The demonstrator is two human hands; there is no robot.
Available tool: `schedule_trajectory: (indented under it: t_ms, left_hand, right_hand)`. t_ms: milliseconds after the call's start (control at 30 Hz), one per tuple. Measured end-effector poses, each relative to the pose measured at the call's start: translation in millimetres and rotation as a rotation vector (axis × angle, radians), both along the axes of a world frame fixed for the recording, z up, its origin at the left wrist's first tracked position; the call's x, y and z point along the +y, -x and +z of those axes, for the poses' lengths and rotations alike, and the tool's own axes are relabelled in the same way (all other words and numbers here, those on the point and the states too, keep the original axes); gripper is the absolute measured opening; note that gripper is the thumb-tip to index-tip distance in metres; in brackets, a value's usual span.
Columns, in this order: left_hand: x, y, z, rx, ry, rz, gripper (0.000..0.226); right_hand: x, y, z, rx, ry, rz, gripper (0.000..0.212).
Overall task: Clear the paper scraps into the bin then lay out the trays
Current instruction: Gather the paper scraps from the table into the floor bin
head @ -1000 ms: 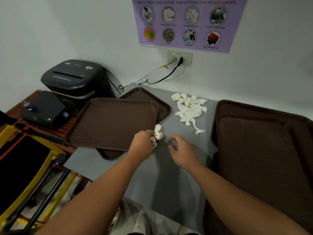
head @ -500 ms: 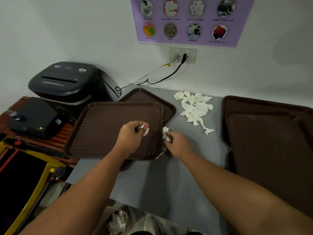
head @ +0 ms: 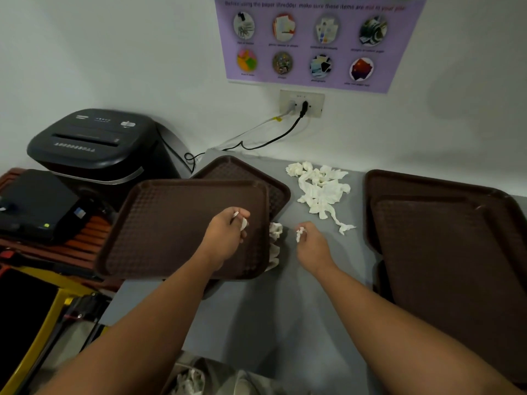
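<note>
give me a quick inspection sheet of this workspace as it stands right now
surface: grey table, a tray stack at each side
job's things: paper scraps pile near the wall; loose scraps against the edge of the left tray stack; right tray stack; bin partly seen below the near edge, white paper inside
clutter: shredder and black device left of the table
grippers: left hand grips a scrap over the top left tray; right hand pinches another scrap above the table
cables: black cable and a white one plugged into the wall outlet
surroundings: purple poster on a white wall
</note>
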State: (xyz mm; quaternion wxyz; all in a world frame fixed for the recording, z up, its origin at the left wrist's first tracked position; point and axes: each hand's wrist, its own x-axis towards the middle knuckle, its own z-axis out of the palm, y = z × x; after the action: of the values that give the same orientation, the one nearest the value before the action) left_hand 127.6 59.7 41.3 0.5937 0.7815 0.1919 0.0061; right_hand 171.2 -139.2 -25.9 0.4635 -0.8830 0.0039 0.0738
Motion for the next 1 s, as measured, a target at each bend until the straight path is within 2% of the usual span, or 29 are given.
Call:
schedule_trajectory:
  t_ms: [100,200,267,467,700,867,1000]
  left_hand:
    - [-9,2,1,0.004,0.02,-0.016,0.028]
    - [-20,7,6,-0.008,-0.045,0.015,0.052]
    - [-28,13,11,-0.033,-0.089,0.063,0.06]
    - [-46,48,17,-0.099,-0.167,0.207,0.054]
    - [-48,121,3,-0.032,-0.217,0.391,0.053]
    - [-36,188,-11,0.068,-0.266,0.573,0.061]
    - [-21,238,-18,0.105,-0.29,0.7,0.058]
  right_hand:
    - [-7,-3,14,0.019,-0.121,-0.063,0.019]
    - [-14,-4,32,-0.028,-0.144,-0.054,0.042]
    - [-16,-3,45,-0.095,-0.12,0.0,0.048]
    - [-8,11,64,-0.169,-0.178,0.186,0.054]
    - [22,54,60,-0.169,-0.182,0.507,0.054]
    - [59,97,50,-0.183,-0.172,0.73,0.055]
    - [88,134,46,-0.152,-0.115,0.895,0.055]
